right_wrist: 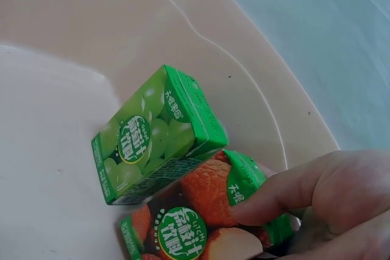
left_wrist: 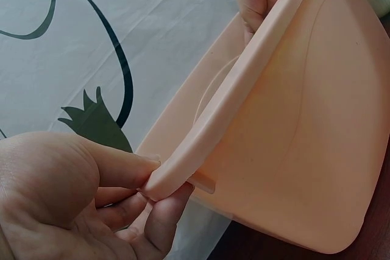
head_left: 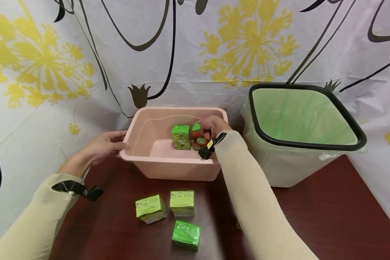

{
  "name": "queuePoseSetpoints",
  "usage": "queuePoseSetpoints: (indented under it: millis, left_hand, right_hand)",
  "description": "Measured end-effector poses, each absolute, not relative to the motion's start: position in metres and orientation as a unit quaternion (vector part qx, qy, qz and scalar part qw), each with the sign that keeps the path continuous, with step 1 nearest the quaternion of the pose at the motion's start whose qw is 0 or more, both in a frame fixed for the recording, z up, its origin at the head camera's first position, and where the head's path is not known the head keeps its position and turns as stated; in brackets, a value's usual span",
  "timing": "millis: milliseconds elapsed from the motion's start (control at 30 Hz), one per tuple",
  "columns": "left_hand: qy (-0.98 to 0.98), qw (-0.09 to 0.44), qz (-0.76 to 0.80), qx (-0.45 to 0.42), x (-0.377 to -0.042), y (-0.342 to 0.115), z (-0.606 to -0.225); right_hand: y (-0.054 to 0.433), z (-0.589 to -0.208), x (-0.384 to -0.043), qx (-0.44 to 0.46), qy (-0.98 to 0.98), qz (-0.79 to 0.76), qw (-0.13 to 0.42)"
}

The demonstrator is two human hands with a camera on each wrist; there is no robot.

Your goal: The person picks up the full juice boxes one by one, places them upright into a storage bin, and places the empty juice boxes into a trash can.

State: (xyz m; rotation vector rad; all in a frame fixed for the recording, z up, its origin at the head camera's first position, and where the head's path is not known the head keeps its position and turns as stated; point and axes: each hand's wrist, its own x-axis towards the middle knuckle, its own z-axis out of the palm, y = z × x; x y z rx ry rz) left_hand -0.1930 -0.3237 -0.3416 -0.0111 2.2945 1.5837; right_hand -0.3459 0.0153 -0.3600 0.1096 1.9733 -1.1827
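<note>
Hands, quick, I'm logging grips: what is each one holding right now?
Left hand: closed, pinching the rim of the pink tub.
Right hand: closed, holding the red litchi carton.

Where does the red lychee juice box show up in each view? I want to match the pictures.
Head: the lychee juice box is near the centre, in the right hand.
Left wrist: not visible.
Right wrist: bottom centre.
Shared landmark: the pink tub, in all three views.
</note>
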Motion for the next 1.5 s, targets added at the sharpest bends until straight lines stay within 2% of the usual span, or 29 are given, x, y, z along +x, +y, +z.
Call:
queuePoseSetpoints:
  millis: [167, 400, 633, 867, 1033, 1167, 1500]
  left_hand:
    - [0.81, 0.176, 0.559, -0.001, -0.194, -0.323, -0.34]
    - [0.809, 0.176, 0.56, -0.006, -0.192, -0.324, -0.341]
    - [0.81, 0.176, 0.56, -0.005, -0.192, -0.323, -0.342]
    - [0.808, 0.176, 0.562, -0.002, -0.193, -0.323, -0.342]
    - [0.81, 0.175, 0.56, 0.0, -0.192, -0.324, -0.342]
    - [0.811, 0.175, 0.558, 0.0, -0.193, -0.324, -0.342]
    - [0.814, 0.176, 0.553, 0.001, -0.193, -0.322, -0.342]
  right_hand:
    - [0.016, -0.365, -0.348, 0.063, 0.782, -0.466, 0.409]
    - [0.014, -0.355, -0.344, -0.003, 0.821, -0.396, 0.412]
    - [0.016, -0.352, -0.338, 0.055, 0.808, -0.432, 0.397]
    - [0.016, -0.344, -0.339, 0.079, 0.816, -0.453, 0.35]
    - [0.007, -0.322, -0.336, 0.018, 0.848, -0.437, 0.297]
    - [-0.001, -0.304, -0.328, -0.065, 0.888, -0.394, 0.227]
    - [-0.02, -0.269, -0.283, -0.259, 0.922, -0.282, 0.054]
